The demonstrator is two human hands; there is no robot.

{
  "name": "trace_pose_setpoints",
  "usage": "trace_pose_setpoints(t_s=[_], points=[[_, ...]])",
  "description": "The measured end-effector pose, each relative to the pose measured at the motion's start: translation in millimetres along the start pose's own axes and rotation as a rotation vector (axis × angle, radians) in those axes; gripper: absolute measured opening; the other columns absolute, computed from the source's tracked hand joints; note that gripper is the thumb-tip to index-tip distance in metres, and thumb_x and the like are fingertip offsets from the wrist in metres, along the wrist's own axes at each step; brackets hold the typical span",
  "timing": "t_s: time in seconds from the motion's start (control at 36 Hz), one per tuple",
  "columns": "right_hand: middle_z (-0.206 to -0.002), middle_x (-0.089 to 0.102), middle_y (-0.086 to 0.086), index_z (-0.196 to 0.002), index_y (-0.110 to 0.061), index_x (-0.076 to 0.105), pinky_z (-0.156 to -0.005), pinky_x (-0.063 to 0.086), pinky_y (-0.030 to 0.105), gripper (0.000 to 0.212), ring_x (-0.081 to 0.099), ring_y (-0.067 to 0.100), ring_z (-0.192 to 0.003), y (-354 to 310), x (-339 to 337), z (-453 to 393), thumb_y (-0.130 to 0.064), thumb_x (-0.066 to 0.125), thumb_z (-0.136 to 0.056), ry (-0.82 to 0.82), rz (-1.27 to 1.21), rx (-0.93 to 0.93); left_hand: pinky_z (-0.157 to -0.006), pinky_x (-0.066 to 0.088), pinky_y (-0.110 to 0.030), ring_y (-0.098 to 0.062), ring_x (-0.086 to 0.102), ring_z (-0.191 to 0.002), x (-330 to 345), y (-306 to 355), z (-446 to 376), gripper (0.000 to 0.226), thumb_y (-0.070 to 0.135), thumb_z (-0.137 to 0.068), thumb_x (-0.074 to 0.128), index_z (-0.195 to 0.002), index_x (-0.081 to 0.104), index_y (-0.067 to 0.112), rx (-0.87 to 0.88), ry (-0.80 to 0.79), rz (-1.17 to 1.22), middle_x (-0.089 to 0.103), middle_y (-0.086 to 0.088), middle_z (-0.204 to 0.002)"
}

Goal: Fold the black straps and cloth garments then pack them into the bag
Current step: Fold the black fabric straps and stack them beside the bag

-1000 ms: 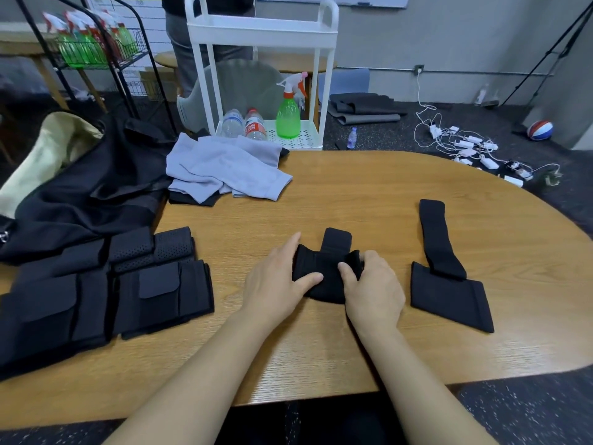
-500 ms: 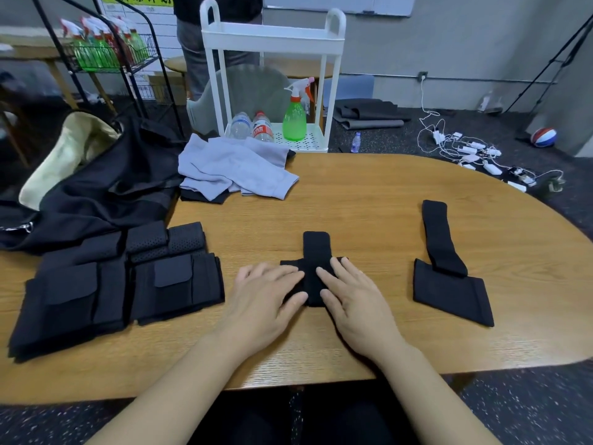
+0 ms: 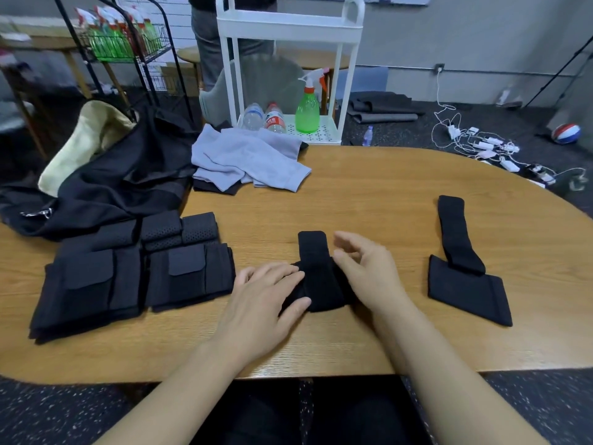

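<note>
Bare table (image 3: 369, 200) runs from the folded strap (image 3: 317, 277) toward 12 o'clock, open wood between it and the unfolded strap (image 3: 462, 261) at 3. At 9 the folded black stack (image 3: 128, 274) crowds close. Grey cloth (image 3: 247, 159) and black bag (image 3: 106, 184) block 10–11 (bag spills over the edge). White cart (image 3: 288, 75) stands beyond.
</note>
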State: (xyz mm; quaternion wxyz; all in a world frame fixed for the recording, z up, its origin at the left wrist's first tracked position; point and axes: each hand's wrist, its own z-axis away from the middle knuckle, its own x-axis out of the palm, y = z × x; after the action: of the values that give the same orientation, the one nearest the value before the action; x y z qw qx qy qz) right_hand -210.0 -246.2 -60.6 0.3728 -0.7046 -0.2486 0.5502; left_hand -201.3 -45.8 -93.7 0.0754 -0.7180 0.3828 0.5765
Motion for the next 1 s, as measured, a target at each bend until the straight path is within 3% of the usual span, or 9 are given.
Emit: trace_pose_setpoints(t_s=[0.14, 0.25, 0.36, 0.47, 0.58, 0.69, 0.78, 0.86, 1.0], points=[[-0.122, 0.062, -0.002, -0.141, -0.018, 0.048, -0.103, 0.043, 0.037, 0.049, 0.056, 0.017, -0.115, -7.4, 4.9, -36.1, -0.022, 0.061, -0.093, -0.075, 0.072, 0.21, -0.104, 0.018, -0.028, -0.006, 0.043, -0.131, -1.8, 2.0, 0.4, 0.054, 0.056, -0.096, 0.034, -0.13, 0.062, 0.025, 0.008, -0.009, 0.0, 0.058, 0.013, -0.134], [-0.118, 0.058, 0.002, -0.141, -0.017, 0.048, -0.103, 0.042, 0.035, 0.048, 0.054, 0.02, -0.12, -13.3, 11.4, -50.9, -0.013, 0.059, -0.095, -0.148, 0.058, 0.258, -0.105, 0.019, -0.03, -0.005, 0.042, -0.133, -1.6, 2.0, 0.0, 0.051, 0.054, -0.098, 0.033, -0.13, 0.062, 0.025, 0.016, -0.021, 0.007, 0.058, 0.013, -0.136], [-0.099, 0.062, 0.001, -0.119, -0.015, 0.065, -0.093, 0.052, 0.044, 0.029, 0.063, 0.025, -0.103, -14.5, 18.5, -57.5, -0.007, 0.058, -0.092, -0.152, 0.083, 0.229, -0.107, 0.019, -0.031, -0.004, 0.04, -0.135, -1.3, 0.5, -0.2, 0.051, 0.053, -0.099, 0.032, -0.131, 0.061, 0.025, 0.025, -0.031, 0.011, 0.056, 0.014, -0.138], [-0.087, 0.066, 0.0, -0.102, -0.017, 0.07, -0.085, 0.055, 0.042, 0.022, 0.064, 0.021, -0.086, -13.6, 19.0, -57.9, -0.002, 0.057, -0.09, -0.124, 0.004, 0.213, -0.107, 0.016, -0.031, -0.003, 0.037, -0.136, -1.8, 0.4, -1.6, 0.052, 0.053, -0.099, 0.03, -0.134, 0.059, 0.027, 0.036, -0.043, 0.005, 0.054, 0.015, -0.14], [-0.079, 0.063, 0.001, -0.085, -0.021, 0.066, -0.079, 0.054, 0.041, 0.024, 0.059, 0.018, -0.076, -10.0, 16.8, -55.1, 0.0, 0.057, -0.091, -0.088, -0.097, 0.166, -0.109, 0.011, -0.029, -0.002, 0.034, -0.138, -1.7, -0.6, -2.5, 0.053, 0.053, -0.099, 0.029, -0.136, 0.057, 0.028, 0.043, -0.054, 0.013, 0.051, 0.015, -0.143], [-0.084, 0.065, 0.005, -0.082, -0.024, 0.065, -0.078, 0.054, 0.042, 0.026, 0.059, 0.018, -0.076, -12.9, 13.0, -48.1, -0.001, 0.057, -0.091, -0.061, -0.143, 0.111, -0.11, 0.005, -0.026, 0.0, 0.031, -0.139, -1.4, -1.1, -2.0, 0.052, 0.053, -0.099, 0.029, -0.136, 0.056, 0.029, 0.041, -0.054, 0.014, 0.049, 0.017, -0.144], [-0.08, 0.065, -0.005, -0.081, -0.025, 0.065, -0.08, 0.054, 0.041, 0.027, 0.06, 0.013, -0.077, -19.1, 7.4, -36.5, -0.002, 0.057, -0.091, -0.047, -0.138, 0.043, -0.111, 0.005, -0.027, 0.001, 0.028, -0.14, -1.8, -0.8, -2.1, 0.054, 0.054, -0.099, 0.027, -0.137, 0.054, 0.029, 0.037, -0.058, 0.019, 0.047, 0.018, -0.145], [-0.085, 0.065, -0.012, -0.085, -0.027, 0.065, -0.082, 0.05, 0.037, 0.023, 0.06, 0.012, -0.086, -22.3, 2.4, -18.0, -0.006, 0.056, -0.09, -0.041, -0.014, -0.054, -0.111, 0.007, -0.029, 0.001, 0.027, -0.141, -1.7, -1.0, -2.2, 0.055, 0.055, -0.098, 0.026, -0.138, 0.054, 0.03, 0.037, -0.062, 0.021, 0.046, 0.018, -0.146], [-0.093, 0.067, -0.006, -0.093, -0.019, 0.067, -0.08, 0.045, 0.035, 0.018, 0.059, 0.017, -0.091, -10.7, 4.2, 16.8, -0.006, 0.057, -0.086, 0.04, 0.305, -0.283, -0.11, 0.011, -0.027, 0.001, 0.026, -0.141, -0.5, -0.5, -2.1, 0.06, 0.057, -0.097, 0.025, -0.139, 0.053, 0.025, 0.032, -0.067, 0.037, 0.045, 0.014, -0.148]])
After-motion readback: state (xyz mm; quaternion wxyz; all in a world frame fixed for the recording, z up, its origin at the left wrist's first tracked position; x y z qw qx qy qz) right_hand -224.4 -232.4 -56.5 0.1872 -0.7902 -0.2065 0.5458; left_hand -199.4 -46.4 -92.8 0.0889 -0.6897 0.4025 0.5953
